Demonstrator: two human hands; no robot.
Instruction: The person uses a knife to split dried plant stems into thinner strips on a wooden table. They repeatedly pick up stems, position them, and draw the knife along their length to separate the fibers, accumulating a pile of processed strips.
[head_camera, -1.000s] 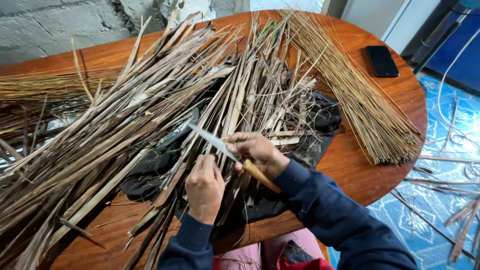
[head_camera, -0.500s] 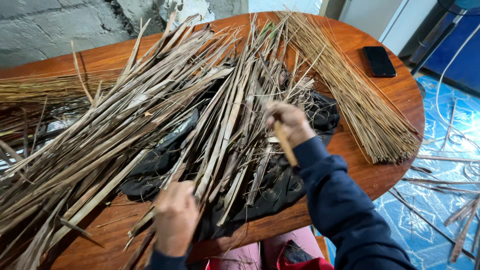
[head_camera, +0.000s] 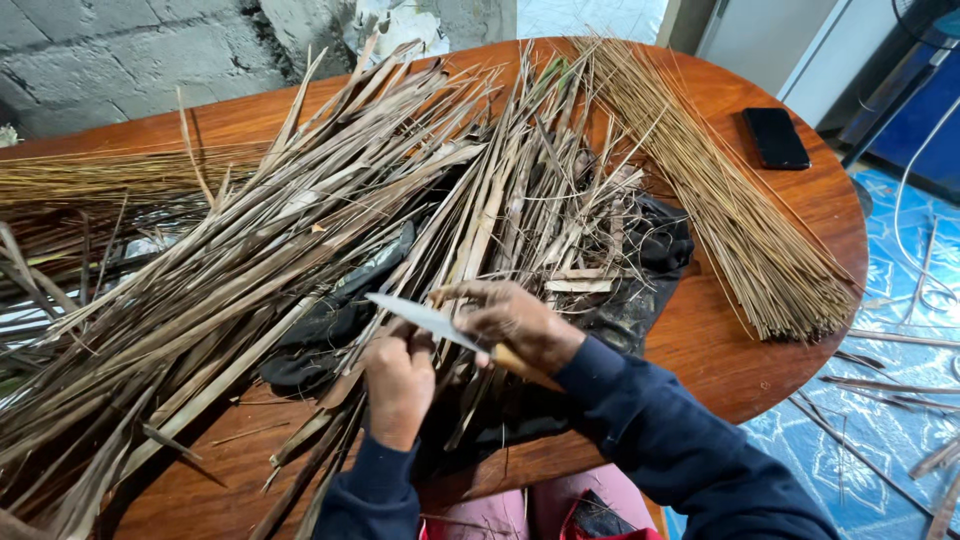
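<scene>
Leaf: a dry palm leaf strip lies at the near edge of the table, pinched in the left hand and running off toward the lower left.
Knife: pale blade, wooden handle, held flat across the strip just above the left hand.
Left hand: grip closed around the leaf, knuckles up.
Right hand: grip closed on the knife handle, blade pointing left.
Leaves: a big heap of dry leaves fans over the left and middle.
Midribs: a thin stick bundle lies at the right.
Cloth: dark cloth under the heap.
Phone: black, far right, well apart.
Table: round, reddish wood.
</scene>
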